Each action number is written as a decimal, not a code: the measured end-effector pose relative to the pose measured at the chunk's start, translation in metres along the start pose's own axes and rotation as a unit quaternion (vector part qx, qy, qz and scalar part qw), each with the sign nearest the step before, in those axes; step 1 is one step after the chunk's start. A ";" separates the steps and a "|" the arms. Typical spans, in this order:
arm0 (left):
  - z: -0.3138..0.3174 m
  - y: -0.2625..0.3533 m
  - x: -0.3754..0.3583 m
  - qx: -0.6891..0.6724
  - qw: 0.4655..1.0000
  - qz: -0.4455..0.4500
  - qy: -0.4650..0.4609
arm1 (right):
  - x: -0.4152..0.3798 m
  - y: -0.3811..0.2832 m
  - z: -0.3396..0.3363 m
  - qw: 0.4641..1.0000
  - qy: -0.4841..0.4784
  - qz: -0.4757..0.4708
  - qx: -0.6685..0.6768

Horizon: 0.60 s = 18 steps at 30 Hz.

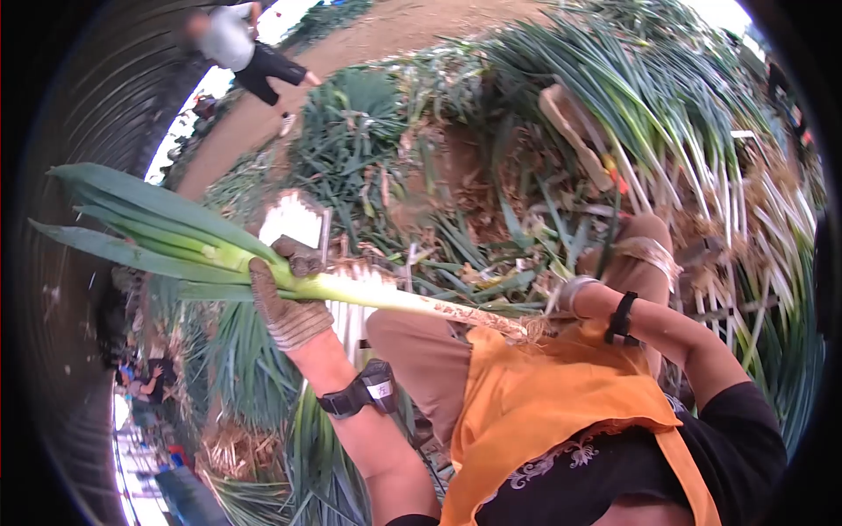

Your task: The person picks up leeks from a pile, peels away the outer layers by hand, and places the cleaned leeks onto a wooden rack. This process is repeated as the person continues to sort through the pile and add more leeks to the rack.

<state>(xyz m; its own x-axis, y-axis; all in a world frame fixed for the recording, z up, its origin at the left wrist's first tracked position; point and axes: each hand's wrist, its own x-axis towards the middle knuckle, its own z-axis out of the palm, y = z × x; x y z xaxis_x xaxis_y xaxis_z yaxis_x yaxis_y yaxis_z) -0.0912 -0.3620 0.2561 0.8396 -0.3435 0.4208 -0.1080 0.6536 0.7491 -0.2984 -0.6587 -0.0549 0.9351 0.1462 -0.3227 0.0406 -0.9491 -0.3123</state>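
Observation:
A long leek [386,292] slants across my lap, its broad green leaves fanning out at the left and its pale stalk running down to a brownish root end. My left hand [291,311], in a soiled knit glove, is wrapped around it where the leaves meet the stalk. Close to the roots [537,329] is my right hand [574,294], in a light glove, beside my knee. Its fingers are mostly hidden, so whether it touches the roots or holds anything does not show.
Piled leeks [649,96] with white stalks lie at the upper right. Cut green leaves [351,131] cover the ground ahead. An orange apron [553,403] covers my lap. A person [241,53] stands on the dirt path [386,35] at the upper left.

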 end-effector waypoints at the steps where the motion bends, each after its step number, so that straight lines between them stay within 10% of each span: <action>1: 0.001 0.005 0.002 0.001 1.000 0.006 -0.001 | 0.016 0.014 0.007 0.999 -0.019 0.020 -0.019; 5: 0.001 0.009 0.004 -0.002 1.000 0.003 0.003 | 0.037 -0.022 -0.081 0.990 -0.082 0.103 -0.041; 6: 0.003 0.005 0.004 -0.010 1.000 0.000 0.004 | 0.039 -0.039 -0.100 0.995 -0.001 -0.003 0.096; 8: 0.005 -0.008 0.004 -0.024 1.000 0.003 0.005 | 0.054 -0.062 -0.103 0.833 0.064 -0.213 0.507; 10: 0.013 -0.024 0.002 -0.054 0.998 0.002 0.009 | 0.029 -0.127 -0.160 0.730 -0.038 -0.249 0.635; 12: 0.017 -0.040 -0.005 0.014 0.999 -0.030 0.031 | 0.030 -0.152 -0.149 0.813 0.002 -0.097 0.574; 15: 0.008 -0.067 -0.011 0.054 0.992 -0.018 0.114 | 0.048 -0.159 -0.115 0.865 0.218 -0.106 0.440; 18: 0.005 -0.103 -0.023 -0.011 0.975 -0.086 0.206 | 0.043 -0.161 -0.103 0.821 0.266 -0.063 0.501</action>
<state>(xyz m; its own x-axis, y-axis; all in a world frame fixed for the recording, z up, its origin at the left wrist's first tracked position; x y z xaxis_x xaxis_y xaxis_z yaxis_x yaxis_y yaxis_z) -0.1020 -0.4249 0.1717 0.9874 -0.1520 0.0441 0.0617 0.6259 0.7775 -0.2290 -0.5286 0.0735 0.9779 -0.1700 0.1220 0.0889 -0.1907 -0.9776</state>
